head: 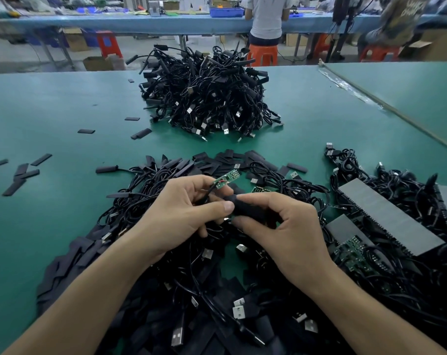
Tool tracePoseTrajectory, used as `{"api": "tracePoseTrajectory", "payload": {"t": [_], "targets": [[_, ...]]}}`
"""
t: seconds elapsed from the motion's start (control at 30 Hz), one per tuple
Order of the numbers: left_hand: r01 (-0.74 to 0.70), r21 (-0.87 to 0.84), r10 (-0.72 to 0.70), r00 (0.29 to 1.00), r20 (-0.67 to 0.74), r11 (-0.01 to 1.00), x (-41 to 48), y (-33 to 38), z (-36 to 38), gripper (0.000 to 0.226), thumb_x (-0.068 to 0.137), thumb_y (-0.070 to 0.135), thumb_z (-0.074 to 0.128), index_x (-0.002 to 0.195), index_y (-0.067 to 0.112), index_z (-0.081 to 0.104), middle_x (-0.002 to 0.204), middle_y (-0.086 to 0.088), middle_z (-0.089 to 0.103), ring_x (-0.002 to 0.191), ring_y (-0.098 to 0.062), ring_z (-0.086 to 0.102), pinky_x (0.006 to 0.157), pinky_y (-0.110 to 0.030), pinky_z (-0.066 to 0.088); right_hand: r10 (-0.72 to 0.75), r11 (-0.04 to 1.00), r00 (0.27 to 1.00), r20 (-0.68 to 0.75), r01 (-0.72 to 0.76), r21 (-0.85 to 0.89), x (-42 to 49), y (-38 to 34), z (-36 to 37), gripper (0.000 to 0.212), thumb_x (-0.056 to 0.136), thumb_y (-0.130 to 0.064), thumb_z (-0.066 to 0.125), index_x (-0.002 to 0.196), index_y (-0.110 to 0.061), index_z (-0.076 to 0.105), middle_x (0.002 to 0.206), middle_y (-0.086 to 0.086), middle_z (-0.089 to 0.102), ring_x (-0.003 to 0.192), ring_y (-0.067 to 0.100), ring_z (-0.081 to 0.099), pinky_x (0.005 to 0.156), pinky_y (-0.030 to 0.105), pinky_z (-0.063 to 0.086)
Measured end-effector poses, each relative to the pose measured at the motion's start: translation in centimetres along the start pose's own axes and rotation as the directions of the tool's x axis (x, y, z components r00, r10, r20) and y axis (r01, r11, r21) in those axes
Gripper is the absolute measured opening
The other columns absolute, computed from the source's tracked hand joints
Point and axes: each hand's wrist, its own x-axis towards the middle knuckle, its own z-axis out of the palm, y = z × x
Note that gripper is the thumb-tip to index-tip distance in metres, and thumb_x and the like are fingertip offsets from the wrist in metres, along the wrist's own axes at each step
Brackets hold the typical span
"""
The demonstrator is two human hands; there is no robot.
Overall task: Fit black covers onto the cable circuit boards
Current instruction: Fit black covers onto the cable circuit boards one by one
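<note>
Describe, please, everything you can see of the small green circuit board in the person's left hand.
The circuit board is a small, narrow green strip, bare, with tiny components on its face and a thin red wire at its near end, where a black cable joins it. It tilts up and away over a heap of cables. The left hand pinches it at the cable end. The black cover, gripped by the right hand, sits just below it, not yet on it.

Orange stool [263, 55], blue bin [226, 12] — green table [51, 111]

Factory floor: workbenches [140, 23], heaped cables [204, 93]
</note>
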Motion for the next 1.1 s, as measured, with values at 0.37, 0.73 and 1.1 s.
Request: {"api": "tracePoseTrajectory", "payload": {"t": [0.37, 0.73, 1.1], "targets": [[0.000, -0.008, 0.000, 1.000, 0.008, 1.000, -0.10, 0.21, 0.10, 0.022, 0.082, 0.002, 0.075, 0.102, 0.011, 0.069, 0.071, 0.003, 0.071, 0.058, -0.005, 0.060, 0.045, -0.017, 0.048, -0.021, 0.998, 0.999, 0.025, 0.019, 0.055, -0.10, -0.40, 0.23, 0.036, 0.073, -0.013, 0.087, 0.095, -0.038, 0.073, 0.082, -0.016, 0.072, 0.071, 0.002, 0.067, 0.062, 0.007, 0.048], [0.035, -0.043, -0.039, 0.993, -0.109, 0.998, 0.22, 0.05, 0.08, 0.030, 0.101, 0.031, 0.051, 0.093, 0.017, 0.077, 0.071, 0.003, 0.067, 0.050, -0.007, 0.051, 0.036, -0.018, 0.037, 0.086, 0.992, 0.995, -0.059, -0.080, 0.097, 0.15, 0.10, -0.13, 0.027, 0.070, -0.031, 0.088, 0.093, -0.038, 0.077, 0.087, -0.021, 0.075, 0.082, -0.001, 0.070, 0.077, 0.017, 0.054], [0.023, -0.157, -0.033, 0.998, -0.058, 0.987, 0.02, 0.33, -0.50, 0.025, 0.097, 0.008, 0.056, 0.090, 0.019, 0.077, 0.069, -0.002, 0.067, 0.044, -0.006, 0.044, 0.034, -0.015, 0.032, 0.121, 0.964, 0.983, -0.141, -0.082, 0.253, 0.58, -0.19, -0.18, 0.023, 0.064, -0.036, 0.082, 0.086, -0.037, 0.075, 0.079, -0.018, 0.075, 0.072, -0.004, 0.069, 0.067, 0.009, 0.050]]}}
